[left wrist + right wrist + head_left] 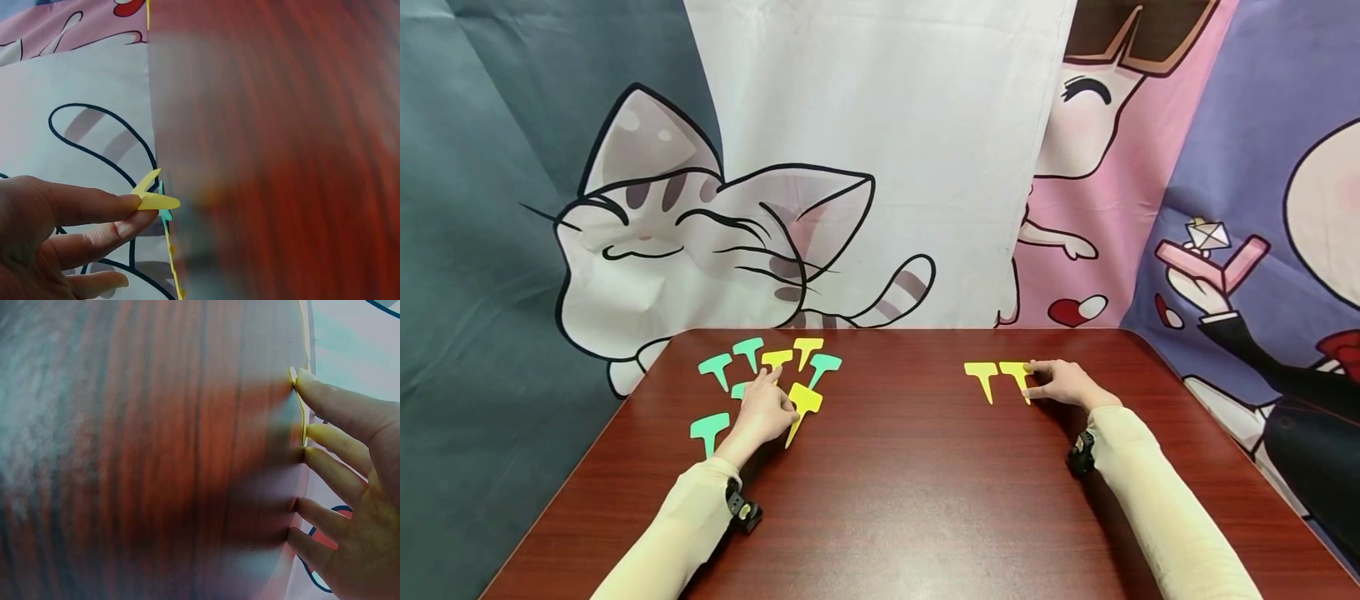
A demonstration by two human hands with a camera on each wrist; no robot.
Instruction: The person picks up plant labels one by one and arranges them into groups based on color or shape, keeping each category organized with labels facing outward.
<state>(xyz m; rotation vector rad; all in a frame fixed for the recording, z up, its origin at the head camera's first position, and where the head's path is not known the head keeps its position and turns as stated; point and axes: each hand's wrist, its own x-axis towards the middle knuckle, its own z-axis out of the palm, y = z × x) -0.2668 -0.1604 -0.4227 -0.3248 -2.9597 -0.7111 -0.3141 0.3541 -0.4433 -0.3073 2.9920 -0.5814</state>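
A yellow T-shaped plant label (806,399) is pinched between the thumb and index finger of my left hand (765,410), above the left side of the table. In the left wrist view that label (156,200) shows at the fingertips. Around this hand lie green T-shaped labels, one green label (710,428) nearest, and yellow ones, such as the yellow label (808,346) behind. My right hand (1063,383) touches a yellow label (1015,369) lying flat on the right side; its thumb and fingers rest on it with fingers extended. Another yellow label (981,370) lies just left of it.
The dark red wooden table (895,500) ends at the back against a hanging cloth (880,100) printed with cartoon figures. More green labels, such as the far green label (748,350), lie at the back left.
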